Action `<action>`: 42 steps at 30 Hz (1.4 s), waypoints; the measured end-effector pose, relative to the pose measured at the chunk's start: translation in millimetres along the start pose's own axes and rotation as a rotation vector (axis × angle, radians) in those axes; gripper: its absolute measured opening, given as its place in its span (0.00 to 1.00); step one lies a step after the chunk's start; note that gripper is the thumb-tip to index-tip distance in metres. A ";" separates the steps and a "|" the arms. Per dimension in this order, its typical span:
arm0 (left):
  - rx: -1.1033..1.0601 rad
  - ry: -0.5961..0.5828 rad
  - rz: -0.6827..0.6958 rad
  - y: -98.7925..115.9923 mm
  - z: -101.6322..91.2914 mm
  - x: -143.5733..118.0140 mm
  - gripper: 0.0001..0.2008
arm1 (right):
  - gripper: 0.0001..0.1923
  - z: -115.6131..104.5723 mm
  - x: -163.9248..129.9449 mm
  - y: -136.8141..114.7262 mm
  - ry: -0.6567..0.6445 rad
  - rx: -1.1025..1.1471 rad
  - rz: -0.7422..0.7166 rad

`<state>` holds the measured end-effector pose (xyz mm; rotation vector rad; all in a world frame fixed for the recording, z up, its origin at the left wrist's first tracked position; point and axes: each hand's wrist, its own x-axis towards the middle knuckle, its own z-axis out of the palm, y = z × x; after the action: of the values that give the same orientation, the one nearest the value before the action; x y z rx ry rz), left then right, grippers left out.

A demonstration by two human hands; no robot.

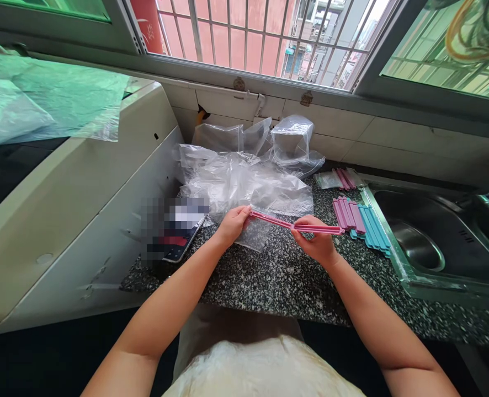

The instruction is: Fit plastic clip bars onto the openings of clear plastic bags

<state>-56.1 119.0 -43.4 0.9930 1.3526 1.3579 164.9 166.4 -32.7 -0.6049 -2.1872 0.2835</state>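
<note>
— Pink sealing clip [296, 225], where was it?

— Held above the speckled counter [277, 275], left of the sink [397, 259], stretched between both hands. The left hand [232, 223] pinched its left end, thumb and fingers closed together on the tip, along with the mouth of a small clear bag [255, 234] that hung from it. The right hand [317, 242] gripped it further along, fingers curled shut around the bar from below, the clip's right tip sticking out past them toward the sink.

— How would it handle?

— Light, I'd judge, and thin: a long plastic strip, stiff enough to hold straight but likely to flex in the middle. Smooth plastic, so a grip near both ends looked the steadiest. The bag was limp and slippery film; it would take hold best at its edge.

— And around it?

— Far left of the sink stood a white appliance [83, 193] with a blurred phone-like thing [174, 229] at its foot. Behind the hands lay a heap of clear plastic bags [244, 176]; whether anything was inside them I couldn't tell. Just beside the sink's left rim sat a stack of pink clips [347, 214] and a stack of blue clips [375, 229], touching. The sink's basin looked bare but for its drain.
</note>
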 end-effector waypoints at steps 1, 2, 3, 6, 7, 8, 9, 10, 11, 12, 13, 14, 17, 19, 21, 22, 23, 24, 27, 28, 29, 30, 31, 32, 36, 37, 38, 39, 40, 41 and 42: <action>-0.001 -0.002 0.000 0.1 0.1 -0.1 0.17 | 0.01 0.2 -0.1 0.8 -0.005 -0.007 -0.004; -0.004 -0.002 -0.001 0.3 0.1 -0.2 0.17 | 0.01 0.6 -0.4 1.5 -0.007 -0.013 -0.007; -0.008 -0.003 0.000 0.6 0.2 -0.4 0.17 | 0.01 1.0 -0.7 2.2 -0.009 -0.020 -0.011; -0.025 -0.004 0.001 1.7 0.5 -1.0 0.17 | 0.01 2.5 -1.6 3.9 -0.013 -0.061 -0.036; -0.029 -0.002 -0.001 2.0 0.7 -1.1 0.17 | 0.01 3.0 -1.9 4.2 -0.012 -0.079 -0.047; -0.033 -0.001 -0.004 2.2 0.9 -1.1 0.17 | 0.01 3.5 -2.1 4.5 -0.010 -0.097 -0.057; -0.038 0.003 -0.009 2.3 1.1 -0.9 0.17 | 0.01 3.9 -2.2 4.6 -0.007 -0.115 -0.061; -0.046 0.006 -0.015 2.3 1.3 -0.7 0.17 | 0.02 4.2 -2.2 4.6 -0.005 -0.129 -0.060; -0.057 0.007 -0.022 2.3 1.4 -0.5 0.17 | 0.02 4.4 -2.2 4.5 -0.003 -0.138 -0.055; -0.071 0.007 -0.028 2.2 1.6 -0.3 0.17 | 0.03 4.4 -2.1 4.4 -0.003 -0.140 -0.047; -0.085 0.004 -0.033 2.3 1.6 -0.2 0.17 | 0.03 4.3 -2.0 4.3 -0.001 -0.137 -0.037; -0.096 -0.002 -0.034 2.4 1.5 -0.2 0.17 | 0.03 4.0 -1.9 4.1 0.003 -0.131 -0.030; -0.086 -0.040 -0.024 3.2 1.0 -1.1 0.15 | 0.03 2.3 -1.7 4.0 0.024 -0.124 -0.013; -0.054 -0.064 -0.011 4.1 0.7 -2.2 0.12 | 0.03 0.8 -2.0 4.6 0.054 -0.125 -0.005; -0.025 -0.080 0.005 5.1 0.8 -3.6 0.10 | 0.02 -0.6 -2.6 5.9 0.101 -0.113 0.009; -0.015 -0.091 0.016 5.7 0.9 -4.4 0.09 | 0.01 -1.1 -2.9 6.7 0.129 -0.103 0.023; -0.010 -0.107 0.030 6.4 1.2 -5.3 0.08 | 0.01 -1.6 -3.2 7.8 0.155 -0.093 0.042; -0.010 -0.128 0.045 7.2 1.4 -6.4 0.08 | 0.01 -1.9 -3.3 8.9 0.179 -0.085 0.063; -0.021 -0.201 0.096 10.1 2.3 -10.0 0.09 | 0.02 -1.7 -3.2 11.9 0.221 -0.077 0.106; -0.024 -0.223 0.110 11.2 2.7 -11.2 0.09 | 0.02 -1.2 -3.0 12.6 0.225 -0.079 0.107; -0.025 -0.245 0.121 12.2 3.1 -12.3 0.10 | 0.02 -0.5 -2.8 13.0 0.225 -0.081 0.104; -0.023 -0.263 0.128 13.3 3.4 -13.3 0.10 | 0.01 0.5 -2.6 13.0 0.223 -0.085 0.099; -0.020 -0.277 0.132 14.2 3.8 -14.2 0.10 | 0.01 1.5 -2.5 12.5 0.217 -0.088 0.093; -0.017 -0.287 0.132 15.0 4.1 -14.9 0.10 | 0.01 2.7 -2.5 11.6 0.206 -0.091 0.086; -0.005 -0.303 0.106 17.1 5.2 -15.9 0.11 | 0.01 6.4 -2.9 3.7 0.142 -0.102 0.049; -0.007 -0.303 0.099 17.4 5.3 -15.9 0.11 | 0.01 6.8 -2.9 1.3 0.133 -0.102 0.041; -0.011 -0.301 0.092 17.5 5.5 -15.7 0.11 | 0.01 6.9 -2.8 -1.2 0.131 -0.101 0.037; -0.016 -0.297 0.086 17.6 5.6 -15.5 0.12 | 0.01 6.7 -2.6 -3.4 0.135 -0.098 0.033; -0.022 -0.293 0.079 17.5 5.5 -15.3 0.12 | 0.01 6.4 -2.3 -5.5 0.140 -0.094 0.028; -0.027 -0.290 0.072 17.3 5.4 -15.1 0.12 | 0.02 5.9 -2.0 -7.1 0.148 -0.088 0.022; -0.034 -0.287 0.065 17.0 5.3 -14.8 0.12 | 0.02 5.3 -1.8 -8.5 0.155 -0.083 0.015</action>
<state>-48.9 106.8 -25.1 1.1679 1.0877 1.2275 159.0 158.3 -33.9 -0.6675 -2.0534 0.1487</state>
